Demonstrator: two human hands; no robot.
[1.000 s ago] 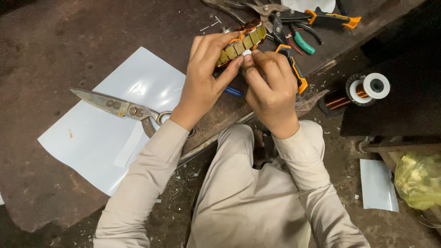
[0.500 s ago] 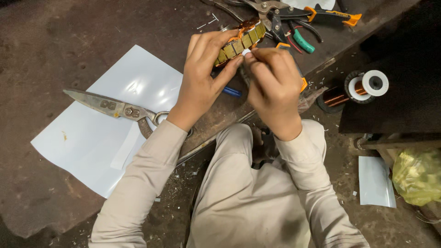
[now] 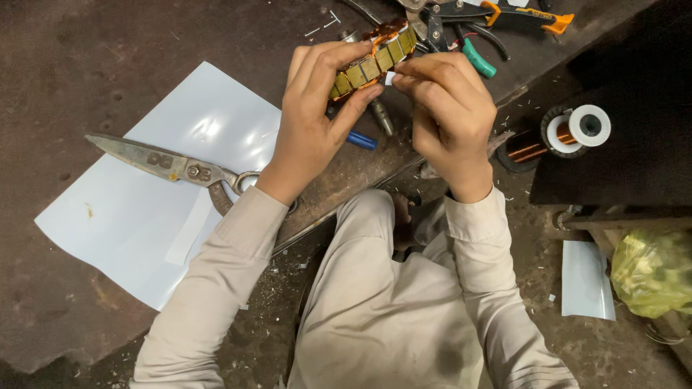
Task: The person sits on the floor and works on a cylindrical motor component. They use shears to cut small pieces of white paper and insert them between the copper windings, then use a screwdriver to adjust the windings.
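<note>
Motor stator [image 3: 371, 61], a ring of metal blocks wound with copper wire, sits up in the air over the table [image 3: 86, 57]. Left hand [image 3: 317, 108] is closed around it. Right hand [image 3: 443, 108] pinches a tiny white slip [image 3: 390, 78] against its edge. Just beside them lie pliers [image 3: 461, 21] and a blue pen [image 3: 360, 140]. Big scissors [image 3: 180, 169] rest on a white sheet [image 3: 130, 216], and a copper wire spool [image 3: 577, 130] stands well apart. I think the slip could bend or drop if the pinch loosens.
</note>
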